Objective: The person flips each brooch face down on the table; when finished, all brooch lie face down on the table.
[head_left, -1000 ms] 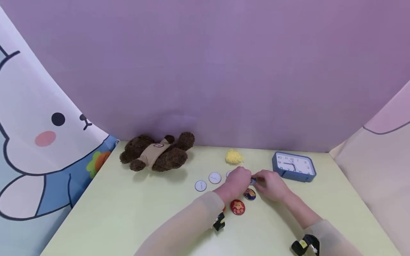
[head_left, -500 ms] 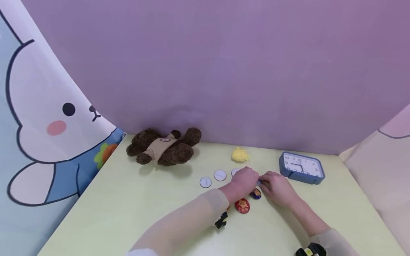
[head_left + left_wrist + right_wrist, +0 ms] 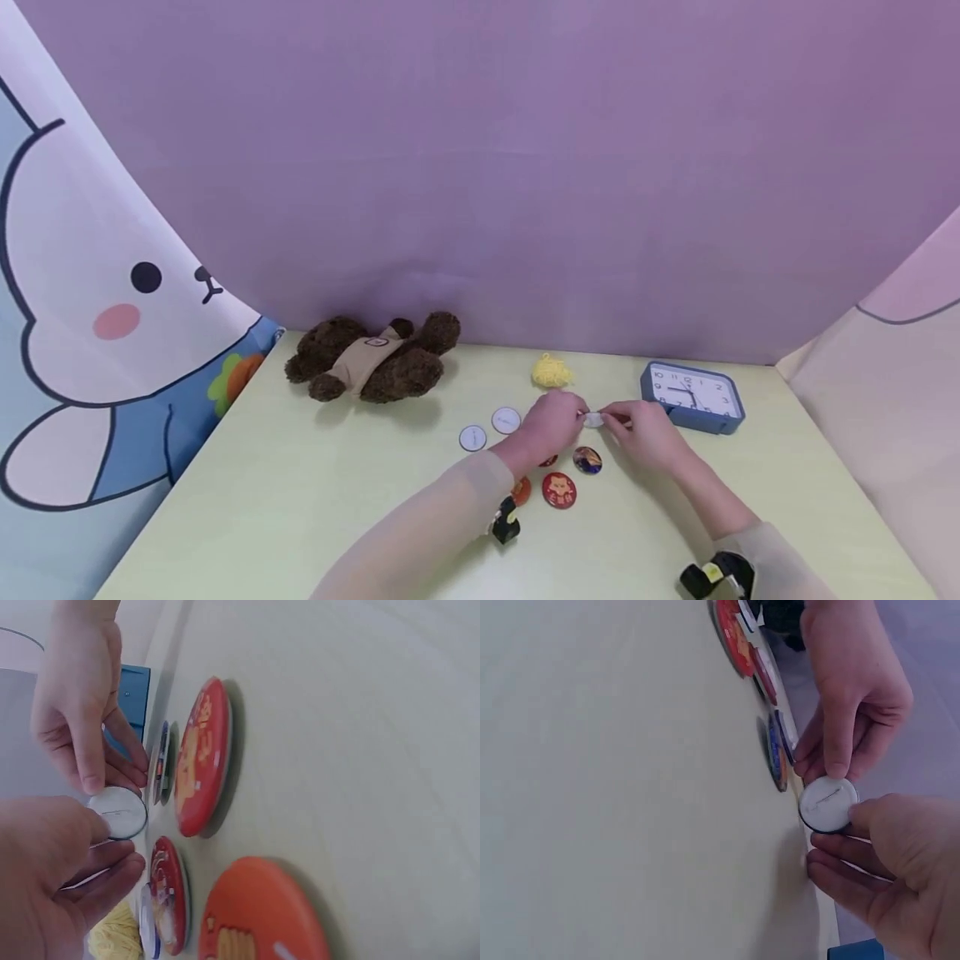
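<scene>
Clearly round, the badge [image 3: 827, 805] shows a white pin-back.

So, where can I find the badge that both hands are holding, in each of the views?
Head: the badge is right of centre, lower half.
Left wrist: the badge is left of centre, slightly below mid-height.
Right wrist: the badge is right of centre, slightly below mid-height.
Shared landmark: the left hand and right hand pinching it.

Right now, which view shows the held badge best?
Right wrist: the badge turns its white back to that camera, pin clear. Left wrist shows both too, pin fainter, left hand overlapping the edge. Head gives only a small pale patch.
</scene>
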`<act>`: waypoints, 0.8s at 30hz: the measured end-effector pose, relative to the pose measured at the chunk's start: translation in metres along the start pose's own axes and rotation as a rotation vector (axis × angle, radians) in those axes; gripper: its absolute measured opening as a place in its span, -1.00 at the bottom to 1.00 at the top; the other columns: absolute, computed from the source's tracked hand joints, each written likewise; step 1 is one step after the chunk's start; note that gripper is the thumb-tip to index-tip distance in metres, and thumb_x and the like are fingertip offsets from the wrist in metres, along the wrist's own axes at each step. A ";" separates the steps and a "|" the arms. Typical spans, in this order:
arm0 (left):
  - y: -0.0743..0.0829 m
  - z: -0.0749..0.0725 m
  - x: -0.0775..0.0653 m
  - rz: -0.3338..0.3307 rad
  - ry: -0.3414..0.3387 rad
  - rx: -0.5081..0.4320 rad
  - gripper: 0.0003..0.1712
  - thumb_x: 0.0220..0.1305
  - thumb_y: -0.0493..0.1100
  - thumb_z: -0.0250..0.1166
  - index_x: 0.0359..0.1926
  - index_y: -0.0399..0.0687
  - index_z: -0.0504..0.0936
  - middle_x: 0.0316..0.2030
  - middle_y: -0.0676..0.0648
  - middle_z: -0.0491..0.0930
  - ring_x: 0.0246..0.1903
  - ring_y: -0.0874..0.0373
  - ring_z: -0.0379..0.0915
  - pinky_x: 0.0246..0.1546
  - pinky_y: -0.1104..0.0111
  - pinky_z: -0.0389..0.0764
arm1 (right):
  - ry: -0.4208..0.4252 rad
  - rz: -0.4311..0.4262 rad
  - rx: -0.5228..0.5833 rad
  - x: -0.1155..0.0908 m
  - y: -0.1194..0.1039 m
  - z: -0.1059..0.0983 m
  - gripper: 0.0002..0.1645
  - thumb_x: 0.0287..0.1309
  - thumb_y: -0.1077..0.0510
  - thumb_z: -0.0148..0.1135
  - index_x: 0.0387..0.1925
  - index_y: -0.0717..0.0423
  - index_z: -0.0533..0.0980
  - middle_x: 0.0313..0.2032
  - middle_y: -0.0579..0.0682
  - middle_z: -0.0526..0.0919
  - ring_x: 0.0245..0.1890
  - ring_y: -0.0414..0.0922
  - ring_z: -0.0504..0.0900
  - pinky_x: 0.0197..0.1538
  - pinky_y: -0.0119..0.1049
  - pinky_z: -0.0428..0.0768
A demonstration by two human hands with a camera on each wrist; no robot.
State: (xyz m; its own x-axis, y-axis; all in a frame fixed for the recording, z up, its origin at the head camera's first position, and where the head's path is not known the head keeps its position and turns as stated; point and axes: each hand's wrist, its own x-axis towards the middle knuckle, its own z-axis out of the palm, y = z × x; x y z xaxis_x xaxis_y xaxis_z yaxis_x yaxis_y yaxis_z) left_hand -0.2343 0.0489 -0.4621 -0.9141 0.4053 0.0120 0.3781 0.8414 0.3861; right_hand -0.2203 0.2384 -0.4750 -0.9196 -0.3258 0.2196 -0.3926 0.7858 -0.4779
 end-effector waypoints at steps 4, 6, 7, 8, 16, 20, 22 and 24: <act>-0.001 0.003 -0.002 -0.011 0.036 -0.048 -0.61 0.48 -0.15 0.37 0.27 0.10 0.71 0.01 0.08 0.83 -0.07 0.27 0.76 -0.06 0.51 0.74 | 0.001 0.030 -0.007 0.004 0.000 -0.001 -0.86 0.37 0.25 0.36 -0.14 0.15 0.78 -0.29 0.01 0.86 -0.32 -0.14 0.79 -0.21 -0.22 0.79; -0.001 0.002 -0.002 0.002 0.042 -0.035 -0.55 0.43 -0.16 0.41 0.30 0.10 0.70 -0.07 0.07 0.85 -0.18 0.29 0.74 -0.13 0.53 0.73 | 0.014 0.043 -0.013 0.006 -0.001 0.000 -0.88 0.36 0.25 0.37 -0.15 0.17 0.77 -0.34 -0.01 0.84 -0.34 -0.16 0.78 -0.23 -0.24 0.77; -0.002 0.002 -0.002 0.012 0.042 -0.019 -0.53 0.40 -0.16 0.43 0.30 0.11 0.69 -0.10 0.08 0.85 -0.22 0.30 0.73 -0.14 0.54 0.72 | 0.020 0.051 -0.014 0.006 -0.002 0.001 -0.88 0.35 0.25 0.37 -0.16 0.17 0.77 -0.36 -0.02 0.83 -0.36 -0.18 0.76 -0.25 -0.26 0.75; -0.002 0.002 -0.001 0.028 0.043 0.004 -0.53 0.38 -0.15 0.46 0.29 0.11 0.70 -0.13 0.08 0.85 -0.24 0.30 0.72 -0.14 0.54 0.72 | 0.025 0.057 -0.012 0.007 -0.002 0.002 -0.89 0.34 0.25 0.37 -0.18 0.17 0.76 -0.39 -0.03 0.83 -0.38 -0.19 0.75 -0.27 -0.28 0.73; -0.007 0.009 0.002 0.121 0.058 0.170 -0.65 0.32 -0.07 0.53 0.11 0.11 0.80 -0.02 0.13 0.84 0.02 0.19 0.73 0.25 0.37 0.64 | -0.004 0.106 -0.001 0.010 -0.005 0.009 -0.94 0.27 0.24 0.42 -0.26 0.16 0.77 -0.41 -0.04 0.80 -0.43 -0.24 0.66 -0.32 -0.38 0.65; -0.010 0.009 0.003 0.145 0.059 0.249 -0.69 0.34 -0.01 0.50 0.07 0.12 0.81 -0.07 0.14 0.84 0.01 0.19 0.71 0.29 0.34 0.61 | -0.004 0.109 -0.002 0.012 -0.007 0.009 -0.95 0.22 0.29 0.43 -0.27 0.19 0.75 -0.43 -0.03 0.78 -0.43 -0.20 0.65 -0.32 -0.32 0.67; -0.014 0.005 0.002 0.150 0.060 0.255 -0.69 0.36 0.00 0.49 0.09 0.11 0.81 -0.04 0.13 0.84 0.05 0.18 0.70 0.31 0.33 0.61 | 0.016 0.106 -0.018 0.014 -0.009 0.010 -0.93 0.20 0.31 0.43 -0.26 0.21 0.75 -0.42 -0.01 0.78 -0.43 -0.18 0.67 -0.30 -0.28 0.69; -0.021 -0.005 -0.002 0.144 0.048 0.227 -0.66 0.39 0.01 0.46 0.13 0.09 0.79 0.02 0.10 0.82 0.11 0.15 0.68 0.31 0.32 0.62 | 0.029 0.096 -0.026 0.016 -0.013 0.010 -0.89 0.19 0.31 0.42 -0.22 0.24 0.74 -0.41 0.01 0.78 -0.42 -0.17 0.68 -0.29 -0.26 0.71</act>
State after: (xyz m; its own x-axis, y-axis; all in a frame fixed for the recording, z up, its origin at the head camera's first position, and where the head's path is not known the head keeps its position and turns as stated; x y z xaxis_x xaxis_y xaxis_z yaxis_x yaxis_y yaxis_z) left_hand -0.2406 0.0287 -0.4658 -0.8525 0.5136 0.0975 0.5227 0.8373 0.1604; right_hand -0.2302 0.2176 -0.4741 -0.9519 -0.2334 0.1984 -0.3018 0.8263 -0.4756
